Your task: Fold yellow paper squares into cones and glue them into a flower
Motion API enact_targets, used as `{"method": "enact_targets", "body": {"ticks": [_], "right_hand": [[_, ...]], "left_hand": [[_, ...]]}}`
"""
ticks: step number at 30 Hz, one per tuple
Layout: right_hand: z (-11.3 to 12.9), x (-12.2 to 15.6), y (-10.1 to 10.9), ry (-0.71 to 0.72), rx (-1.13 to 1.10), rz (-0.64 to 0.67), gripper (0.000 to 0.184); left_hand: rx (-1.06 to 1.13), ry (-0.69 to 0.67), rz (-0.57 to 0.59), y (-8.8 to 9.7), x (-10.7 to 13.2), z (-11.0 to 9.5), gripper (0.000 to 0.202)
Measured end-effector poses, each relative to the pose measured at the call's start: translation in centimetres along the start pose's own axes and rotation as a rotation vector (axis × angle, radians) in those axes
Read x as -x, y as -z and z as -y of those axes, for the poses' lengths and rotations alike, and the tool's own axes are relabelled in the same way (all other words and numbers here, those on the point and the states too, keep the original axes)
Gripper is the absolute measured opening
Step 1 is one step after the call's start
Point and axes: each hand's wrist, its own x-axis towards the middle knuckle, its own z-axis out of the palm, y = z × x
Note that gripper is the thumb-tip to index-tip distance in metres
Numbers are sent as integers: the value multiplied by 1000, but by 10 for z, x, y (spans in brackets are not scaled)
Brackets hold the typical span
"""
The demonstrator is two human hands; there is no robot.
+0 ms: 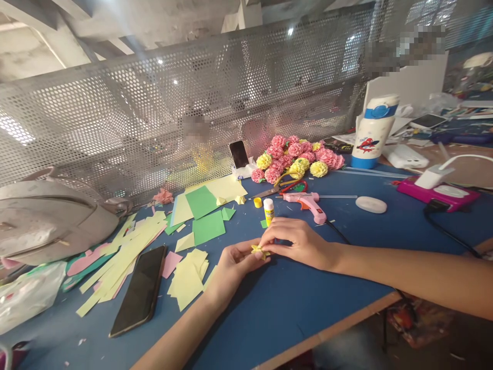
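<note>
Pinching a small folded yellow paper piece, a person is working at a blue table; clock directions here are running from that piece, which both hands are holding above the near part of the tabletop. At 8 o'clock, the left hand is gripping one side, its fingers curling in. At 3 o'clock, the right hand is closing thumb and fingertips on the other side.

The thin paper could be creasing or tearing if either pinch presses too hard. A glue stick is standing at 12 o'clock, just beyond the right knuckles, where a careless lift could be tipping it. Its yellow cap is sitting apart, so the glue could be drying out.

Between 1 and 2 o'clock, a bottle is standing closed, hiding its contents. Near 9 o'clock, a grey bag is slumping, its contents hidden, and a plastic bag is lying before it, its contents too blurred to tell.
</note>
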Motion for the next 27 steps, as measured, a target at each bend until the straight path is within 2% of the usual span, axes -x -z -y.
{"method": "enact_targets", "body": {"ticks": [10,16,21,27], "right_hand": [[-4,1,0,-35,-28,2,12],[-5,1,1,-9,-68,32,15],[-4,-1,5,-33,14,-25,6],[-8,0,7,8,112,57,12]], "left_hand": [[8,-31,-6,-2,-1,-1,42],[-17,-36,-5,-4,0,-2,36],[7,-29,-12,-2,1,-1,37],[18,-26,-24,-2,2,-3,37]]}}
